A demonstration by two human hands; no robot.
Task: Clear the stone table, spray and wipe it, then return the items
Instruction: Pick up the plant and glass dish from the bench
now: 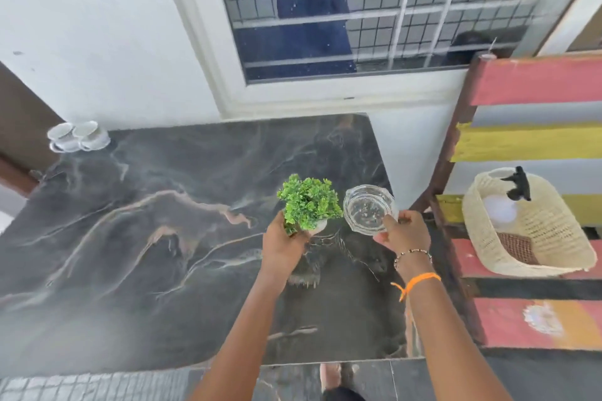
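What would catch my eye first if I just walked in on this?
Probably the bright green plant, gripped by the left hand over the dark stone table, right beside a glass bowl held by the right hand. Next, the striped bench on the right with a woven basket on it, and white cups at the table's far left corner.

Dark veined stone table (pixel 130 238), green potted plant (pixel 308 202), clear glass bowl (pixel 366 208) held above

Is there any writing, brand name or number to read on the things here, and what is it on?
None can be read.
The small green plant in a white pot, clear glass ashtray, white cups and cream woven basket show no lettering.
The dark spray nozzle is too blurred to tell.
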